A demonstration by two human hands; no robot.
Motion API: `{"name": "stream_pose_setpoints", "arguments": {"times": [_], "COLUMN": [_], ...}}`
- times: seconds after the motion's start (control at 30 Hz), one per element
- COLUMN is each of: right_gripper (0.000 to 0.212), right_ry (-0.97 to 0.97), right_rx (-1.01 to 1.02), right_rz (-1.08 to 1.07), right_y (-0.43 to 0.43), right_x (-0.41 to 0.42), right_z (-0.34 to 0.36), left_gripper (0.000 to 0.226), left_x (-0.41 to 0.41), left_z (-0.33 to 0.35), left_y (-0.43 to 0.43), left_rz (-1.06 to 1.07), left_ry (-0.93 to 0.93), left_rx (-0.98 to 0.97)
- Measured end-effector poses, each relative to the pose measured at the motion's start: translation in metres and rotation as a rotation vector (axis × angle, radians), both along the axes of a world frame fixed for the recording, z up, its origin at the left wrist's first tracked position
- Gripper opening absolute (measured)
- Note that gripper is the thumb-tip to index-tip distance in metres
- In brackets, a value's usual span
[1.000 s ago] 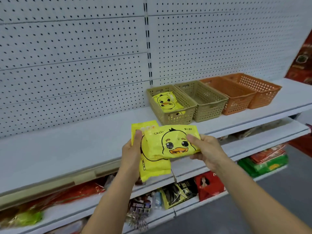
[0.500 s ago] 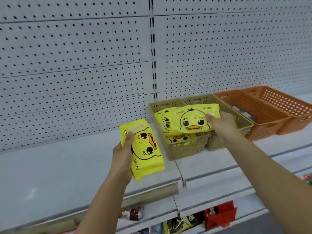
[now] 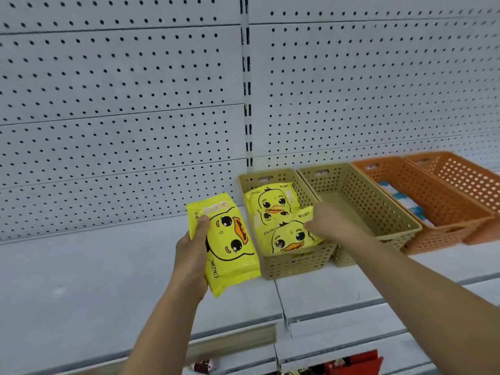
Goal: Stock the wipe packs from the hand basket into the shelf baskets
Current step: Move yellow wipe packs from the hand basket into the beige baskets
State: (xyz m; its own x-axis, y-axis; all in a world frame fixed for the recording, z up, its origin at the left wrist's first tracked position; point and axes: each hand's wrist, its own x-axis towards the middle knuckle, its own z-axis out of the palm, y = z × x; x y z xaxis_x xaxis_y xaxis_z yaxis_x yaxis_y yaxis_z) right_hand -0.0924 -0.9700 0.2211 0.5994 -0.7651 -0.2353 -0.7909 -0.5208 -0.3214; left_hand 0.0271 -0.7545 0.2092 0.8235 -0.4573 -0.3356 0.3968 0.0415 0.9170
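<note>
Gently lay front pack [image 3: 290, 238] flat in tan basket [image 3: 297, 265] with right hand [image 3: 328, 223], seemingly pinching its corner; then feed in spare pack [image 3: 230, 240] gripped by left hand [image 3: 192, 257].

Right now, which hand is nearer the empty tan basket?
Right. The right hand sits just left of the empty tan basket; the left hand holds a pack farther left.

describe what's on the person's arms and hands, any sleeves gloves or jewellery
No sleeves show: the left forearm and right forearm are bare right to the frame's bottom edge. The left hand wears no glove, ring, watch or wristband that shows. The right hand is gloveless too, but it is blurred, so a thin ring cannot be ruled out.
</note>
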Motion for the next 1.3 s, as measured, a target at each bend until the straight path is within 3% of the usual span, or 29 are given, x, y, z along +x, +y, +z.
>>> {"name": "stream_pose_setpoints", "arguments": {"times": [0.07, 0.17, 0.23, 0.3, 0.4, 0.53, 0.63, 0.73, 0.83, 0.97, 1.03, 1.13, 1.2, 1.3], "right_gripper": [0.012, 0.032, 0.042, 0.045, 0.045, 0.048, 0.049, 0.051, 0.083, 0.104, 0.099, 0.078, 0.065, 0.045], "right_ry": [0.131, 0.103, 0.067, 0.12, 0.216, 0.305, 0.374, 0.093, -0.304, -0.45, -0.513, -0.673, -0.78, -0.816], "right_rx": [-0.301, -0.548, -0.417, -0.14, 0.121, 0.261, 0.246, 0.169, 0.006, -0.122, 0.045, 0.451, 0.481, 0.417], "right_rz": [0.09, 0.189, 0.322, 0.442, 0.463, 0.513, 0.547, 0.506, 0.529, 0.753, 0.733, 0.484, 0.343, 0.319], "right_y": [0.007, 0.002, -0.005, -0.01, -0.014, -0.019, -0.02, -0.016, -0.002, 0.023, 0.025, 0.021, 0.013, -0.004], "right_x": [0.004, 0.007, 0.005, 0.007, 0.011, 0.011, 0.013, 0.011, 0.002, 0.006, 0.009, 0.01, 0.017, 0.036], "right_z": [0.0, -0.009, -0.019, -0.029, -0.034, -0.025, -0.022, -0.023, -0.02, -0.013, -0.011, 0.005, 0.015, 0.026], "left_gripper": [0.033, 0.032, 0.032, 0.033, 0.033, 0.034, 0.033, 0.033, 0.034, 0.035, 0.032, 0.031, 0.03, 0.031], "left_x": [-0.001, 0.0, 0.0, 0.0, -0.001, -0.001, -0.001, 0.001, 0.004, 0.008, 0.009, 0.015, 0.018, 0.018], "left_z": [-0.001, -0.002, -0.003, -0.004, -0.005, -0.006, -0.007, -0.007, -0.006, 0.0, 0.003, 0.004, 0.004, 0.011], "left_y": [-0.004, -0.009, -0.011, -0.013, -0.016, -0.021, -0.027, -0.035, -0.043, -0.056, -0.063, -0.069, -0.07, -0.077], "left_rz": [-0.007, -0.005, -0.003, -0.005, -0.01, 0.002, 0.007, -0.006, -0.002, -0.016, -0.029, -0.045, -0.153, -0.42], "left_ry": [-0.001, -0.004, -0.009, -0.004, -0.004, 0.007, 0.032, 0.05, 0.083, 0.099, 0.063, -0.107, -0.268, -0.44], "left_rx": [0.002, 0.006, 0.01, 0.013, 0.012, 0.004, -0.009, -0.041, -0.102, -0.202, -0.183, -0.011, 0.051, 0.072]}}
